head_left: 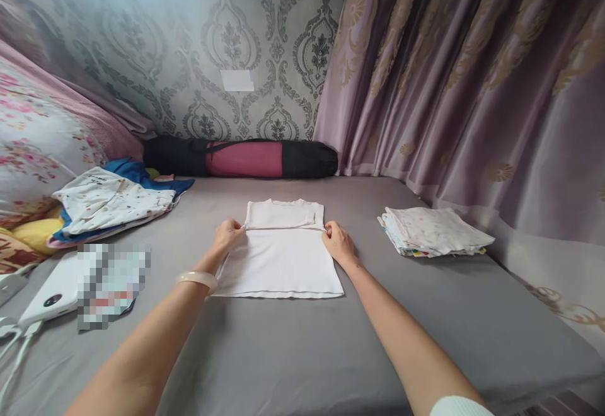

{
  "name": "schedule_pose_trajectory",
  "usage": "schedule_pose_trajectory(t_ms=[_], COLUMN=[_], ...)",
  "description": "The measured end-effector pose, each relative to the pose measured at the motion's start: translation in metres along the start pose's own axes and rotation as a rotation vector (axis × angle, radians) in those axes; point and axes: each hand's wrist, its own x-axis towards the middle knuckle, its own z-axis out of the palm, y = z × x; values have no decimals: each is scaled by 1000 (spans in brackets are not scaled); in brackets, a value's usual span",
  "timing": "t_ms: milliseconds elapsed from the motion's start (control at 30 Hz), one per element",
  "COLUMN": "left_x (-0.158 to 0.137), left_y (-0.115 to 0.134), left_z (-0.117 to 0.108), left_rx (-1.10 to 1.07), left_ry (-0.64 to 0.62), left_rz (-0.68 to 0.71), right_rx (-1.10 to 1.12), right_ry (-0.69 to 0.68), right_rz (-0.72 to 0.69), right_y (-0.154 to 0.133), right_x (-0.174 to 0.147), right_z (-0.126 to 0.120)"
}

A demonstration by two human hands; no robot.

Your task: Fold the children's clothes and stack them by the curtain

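Observation:
A small white long-sleeved shirt (278,258) lies flat on the grey bed sheet, its neckline at the far side and its sleeves folded across the chest. My left hand (230,234) pinches the shirt's left edge, just below the folded sleeve. On the opposite edge, at about the same height, my right hand (337,239) has its fingers closed on the cloth. A pale bangle (197,280) circles my left wrist.
A stack of folded clothes (437,232) lies at the right, near the curtain (454,88). Loose clothes (118,195) are piled at the left, beside a floral pillow (38,132). A white device with cables (59,290) sits nearer. A black-and-red long bag (246,159) lies along the wall.

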Motion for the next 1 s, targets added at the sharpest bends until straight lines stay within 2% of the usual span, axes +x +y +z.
schedule_pose_trajectory(t_ms=[167, 333, 600, 800, 1000], left_x=[-15, -27, -43, -82, -112], left_y=[3, -1, -20, -33, -40], left_z=[4, -2, -22, -40, -56], left_rx=[342, 407, 207, -88, -288], left_ry=[35, 19, -98, -319, -542], left_rz=[108, 120, 112, 105, 4], right_rx=[-23, -23, 27, 118, 168], right_ry=[9, -31, -218, -326, -377], right_rz=[0, 18, -27, -106, -146], right_y=[1, -2, -9, -6, -2], right_x=[-1, -8, -44, -86, -113], right_z=[1, -7, -33, -57, -76])
